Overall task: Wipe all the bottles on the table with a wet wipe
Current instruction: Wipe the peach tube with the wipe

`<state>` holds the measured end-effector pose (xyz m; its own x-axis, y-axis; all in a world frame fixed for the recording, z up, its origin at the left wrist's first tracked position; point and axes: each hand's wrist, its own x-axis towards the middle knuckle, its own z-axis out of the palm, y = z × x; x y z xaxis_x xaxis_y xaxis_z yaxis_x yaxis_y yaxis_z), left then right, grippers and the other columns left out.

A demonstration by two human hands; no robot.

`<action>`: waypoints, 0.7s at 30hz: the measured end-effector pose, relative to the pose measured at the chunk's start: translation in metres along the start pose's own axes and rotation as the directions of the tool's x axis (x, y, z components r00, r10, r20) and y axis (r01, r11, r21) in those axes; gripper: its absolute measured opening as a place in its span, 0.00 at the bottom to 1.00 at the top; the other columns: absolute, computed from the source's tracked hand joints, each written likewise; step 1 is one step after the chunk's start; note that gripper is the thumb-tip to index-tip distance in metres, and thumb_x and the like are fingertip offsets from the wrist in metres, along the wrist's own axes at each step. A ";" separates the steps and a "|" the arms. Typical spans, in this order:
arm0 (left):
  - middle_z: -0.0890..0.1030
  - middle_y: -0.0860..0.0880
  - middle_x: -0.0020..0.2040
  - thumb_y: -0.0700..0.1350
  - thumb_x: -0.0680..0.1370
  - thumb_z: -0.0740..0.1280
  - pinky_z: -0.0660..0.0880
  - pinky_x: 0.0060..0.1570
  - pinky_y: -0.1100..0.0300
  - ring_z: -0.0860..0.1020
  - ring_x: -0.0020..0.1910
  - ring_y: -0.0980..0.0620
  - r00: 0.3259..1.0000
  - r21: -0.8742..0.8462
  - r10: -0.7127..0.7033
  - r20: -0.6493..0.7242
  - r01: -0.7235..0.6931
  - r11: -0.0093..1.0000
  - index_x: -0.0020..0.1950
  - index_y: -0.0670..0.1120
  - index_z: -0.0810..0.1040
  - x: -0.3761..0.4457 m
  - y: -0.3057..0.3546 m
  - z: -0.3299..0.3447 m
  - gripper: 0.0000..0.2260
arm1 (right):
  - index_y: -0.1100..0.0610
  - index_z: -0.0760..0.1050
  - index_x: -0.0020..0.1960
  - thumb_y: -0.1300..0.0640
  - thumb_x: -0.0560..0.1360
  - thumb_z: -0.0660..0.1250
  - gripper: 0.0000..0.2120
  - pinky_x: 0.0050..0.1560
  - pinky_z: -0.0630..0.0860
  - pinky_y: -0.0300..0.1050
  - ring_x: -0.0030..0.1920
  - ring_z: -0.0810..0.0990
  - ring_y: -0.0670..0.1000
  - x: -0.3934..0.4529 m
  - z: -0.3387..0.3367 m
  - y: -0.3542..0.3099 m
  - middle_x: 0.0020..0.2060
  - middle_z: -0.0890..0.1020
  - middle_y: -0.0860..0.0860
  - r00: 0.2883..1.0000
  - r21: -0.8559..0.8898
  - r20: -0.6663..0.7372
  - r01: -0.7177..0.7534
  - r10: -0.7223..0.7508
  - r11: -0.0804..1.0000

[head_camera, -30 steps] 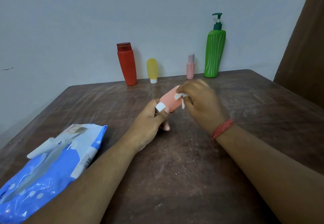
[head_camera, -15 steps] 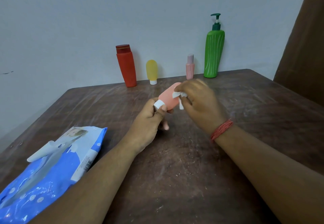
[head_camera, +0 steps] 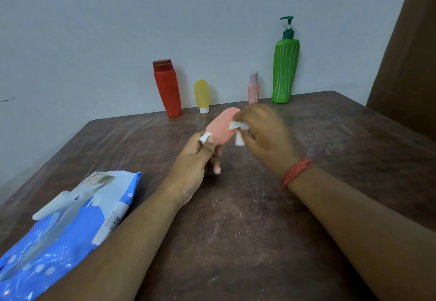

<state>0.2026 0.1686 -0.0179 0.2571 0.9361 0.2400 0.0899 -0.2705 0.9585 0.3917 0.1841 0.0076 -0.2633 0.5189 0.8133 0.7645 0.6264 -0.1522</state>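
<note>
The wipes pack (head_camera: 63, 225) is lying at the table's (head_camera: 236, 241) near left corner, its pale flap (head_camera: 50, 205) standing lifted off the top; what is inside is not showing. Along the far edge, against the wall, four bottles are standing upright in a row: a red bottle (head_camera: 168, 88), a small yellow tube (head_camera: 202, 95) resting on its white cap, a slim pink bottle (head_camera: 253, 88) and a tall green pump bottle (head_camera: 285, 69). All are opaque, so their contents cannot be told.

Over the middle of the table, nearer the far edge, the salmon-pink tube (head_camera: 220, 127) is being held in the air, clear of the surface. Its long axis is slanting, the white cap (head_camera: 204, 137) pointing down toward the near left corner and the rounded end pointing up toward the far right.

The left hand (head_camera: 195, 161) is pinching the cap end between thumb and curled fingers. The right hand (head_camera: 266, 133), blurred, is pinching a bunched white wet wipe (head_camera: 238, 129) against the tube's upper side, a tail of it hanging down. A red thread band (head_camera: 296, 171) is circling the right wrist.
</note>
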 end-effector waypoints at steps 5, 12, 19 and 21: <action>0.79 0.53 0.41 0.59 0.80 0.59 0.70 0.46 0.47 0.74 0.34 0.52 1.000 -0.005 0.009 0.014 -0.009 1.000 0.60 0.52 0.74 0.000 -0.001 0.000 0.15 | 0.61 0.79 0.51 0.68 0.69 0.68 0.12 0.51 0.69 0.42 0.49 0.76 0.53 -0.006 0.000 -0.016 0.46 0.81 0.54 0.993 0.049 0.090 0.072 -0.076 0.996; 0.78 0.55 0.42 0.59 0.81 0.58 0.71 0.47 0.48 0.75 0.35 0.53 0.999 0.044 -0.003 0.039 0.001 0.999 0.64 0.53 0.72 0.002 -0.004 -0.002 0.16 | 0.60 0.79 0.51 0.70 0.71 0.68 0.11 0.50 0.73 0.47 0.49 0.76 0.52 -0.004 -0.005 0.010 0.47 0.81 0.53 0.985 0.001 -0.068 -0.156 0.156 0.988; 0.78 0.54 0.41 0.54 0.84 0.57 0.69 0.46 0.48 0.74 0.34 0.53 1.000 0.001 -0.013 0.000 0.013 1.000 0.61 0.51 0.74 0.003 -0.005 -0.003 0.11 | 0.61 0.79 0.51 0.71 0.69 0.68 0.12 0.53 0.71 0.44 0.50 0.76 0.54 -0.001 0.004 -0.001 0.47 0.81 0.55 0.999 0.011 0.039 0.009 -0.009 1.000; 0.78 0.55 0.41 0.54 0.84 0.57 0.69 0.46 0.49 0.75 0.33 0.53 1.000 0.025 -0.015 0.011 0.014 1.000 0.61 0.52 0.73 0.003 -0.004 -0.002 0.11 | 0.60 0.80 0.51 0.70 0.70 0.68 0.11 0.51 0.74 0.48 0.49 0.77 0.53 -0.003 -0.001 0.005 0.47 0.81 0.54 0.990 0.011 -0.051 -0.131 0.131 0.991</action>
<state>0.2015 0.1733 -0.0210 0.2661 0.9375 0.2243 0.1178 -0.2625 0.9577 0.3965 0.1856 0.0050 -0.1305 0.5666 0.8136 0.7856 0.5597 -0.2638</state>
